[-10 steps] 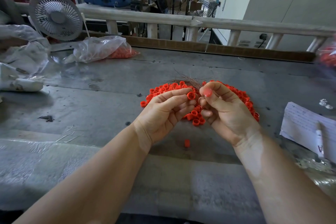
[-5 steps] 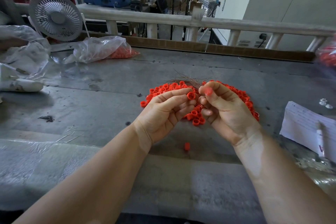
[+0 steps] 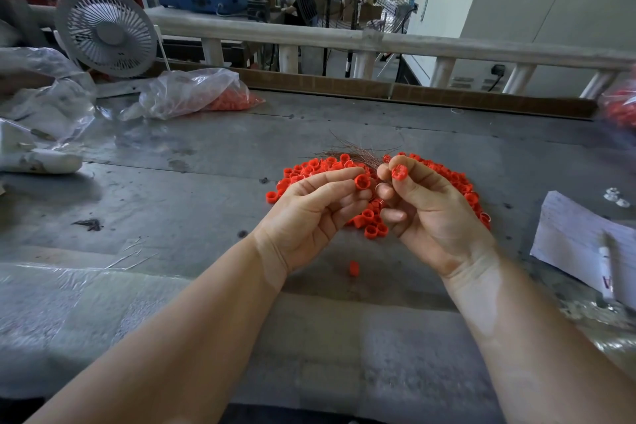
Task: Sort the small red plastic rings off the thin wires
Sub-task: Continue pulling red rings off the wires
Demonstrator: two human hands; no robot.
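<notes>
While my left hand (image 3: 309,213) pinches one red ring (image 3: 362,181), bore facing me, right hand (image 3: 430,213) pinches another ring (image 3: 399,172); wires (image 3: 354,153) fan toward 10 o'clock over the pile (image 3: 309,169).

Bare table (image 3: 206,189) lies left of the ring pile (image 3: 309,169); paper (image 3: 581,241) crowds the right.

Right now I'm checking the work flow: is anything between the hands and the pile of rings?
Nothing visible: the left hand and right hand each pinch a ring directly above the pile of rings, with wires lying behind it.
</notes>
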